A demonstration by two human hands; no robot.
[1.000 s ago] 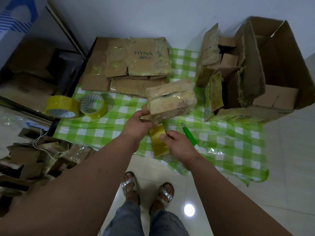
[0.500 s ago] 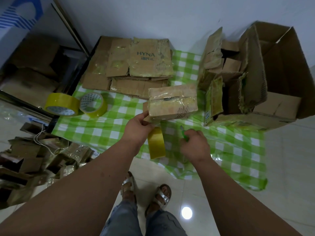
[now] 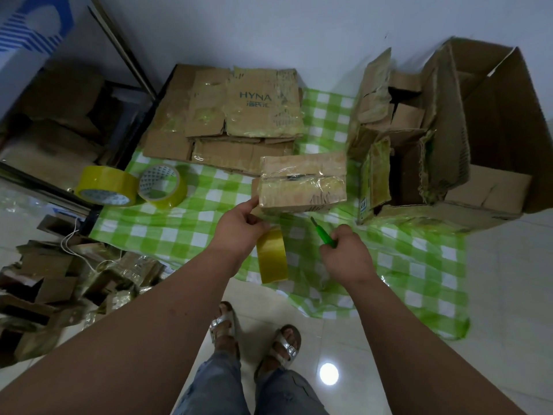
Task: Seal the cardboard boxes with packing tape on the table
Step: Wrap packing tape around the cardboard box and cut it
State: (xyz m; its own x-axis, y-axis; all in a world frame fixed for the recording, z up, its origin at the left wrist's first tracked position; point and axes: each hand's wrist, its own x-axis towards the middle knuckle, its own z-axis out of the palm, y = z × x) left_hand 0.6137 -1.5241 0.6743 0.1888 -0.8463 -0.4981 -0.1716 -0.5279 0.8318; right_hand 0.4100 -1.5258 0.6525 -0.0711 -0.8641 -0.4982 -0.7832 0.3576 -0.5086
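The left hand (image 3: 239, 227) pinches a roll of yellow packing tape (image 3: 272, 256) between thumb and fingers at the roll's upper edge. The roll hangs below the hand, over the front edge of the table. The fingertips of the same hand reach the lower left corner of a small cardboard box (image 3: 302, 182). A strip of tape appears to run from the roll up to the box, but the join is hidden behind the hand.

The right hand (image 3: 344, 250) is closed around a green utility knife (image 3: 323, 233). The knife's tip points up and to the left, toward the underside of the box, and stops just short of it.

The small cardboard box sits on the green checked tablecloth (image 3: 209, 235), near the middle of the table. Glossy tape covers its top seam and front face.

Behind the box lies a stack of flattened cardboard (image 3: 227, 127); the top sheet is printed "HYNA". To the left, two more tape rolls (image 3: 131, 187) rest on the cloth, touching each other. To the right stands a large open carton (image 3: 466, 139) holding smaller taped boxes.

A pile of cardboard scraps (image 3: 59, 289) lies on the tiled floor at the left. The person's feet in silver sandals (image 3: 254, 342) are visible below the table edge.
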